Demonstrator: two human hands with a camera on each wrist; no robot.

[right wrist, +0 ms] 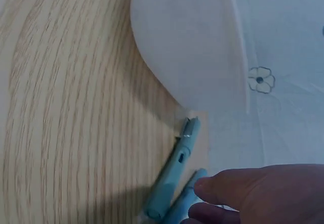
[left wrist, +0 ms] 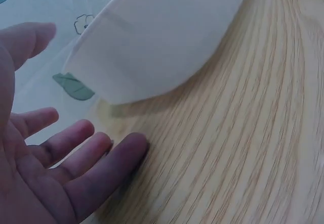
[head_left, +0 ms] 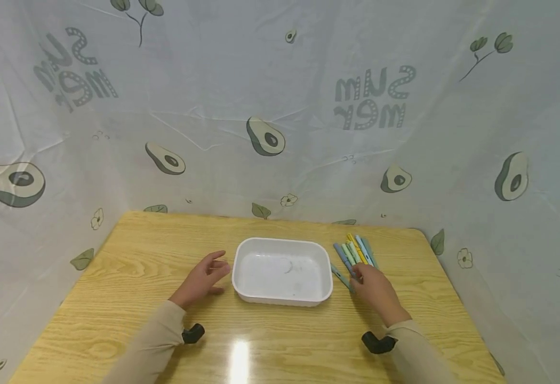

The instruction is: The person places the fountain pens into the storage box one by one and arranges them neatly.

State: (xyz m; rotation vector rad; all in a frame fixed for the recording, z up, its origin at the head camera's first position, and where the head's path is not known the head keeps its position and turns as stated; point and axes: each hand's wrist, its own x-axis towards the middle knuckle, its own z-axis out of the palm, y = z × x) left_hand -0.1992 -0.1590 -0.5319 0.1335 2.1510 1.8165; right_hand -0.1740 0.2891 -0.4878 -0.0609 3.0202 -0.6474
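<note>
My left hand (head_left: 206, 277) holds nothing, its fingers loosely bent beside the left wall of a white plastic tray (head_left: 282, 302). In the left wrist view its fingers (left wrist: 109, 176) are spread below the tray's corner. My right hand (head_left: 376, 290) is over the near end of a group of pens, palm down. Its thumb (right wrist: 223, 186) and a finger overlap a blue pen (right wrist: 185, 204); I cannot tell whether they pinch it. A green pen (right wrist: 172, 176) with a clip lies apart, angled between the tray and that hand.
Several pens in blue, green and yellow (head_left: 358, 249) lie side by side right of the tray. The wooden table (head_left: 165, 240) carries all of this. A pale printed cloth (head_left: 213, 160) hangs behind and at both sides. Black mounts (head_left: 378, 343) sit at the wrists.
</note>
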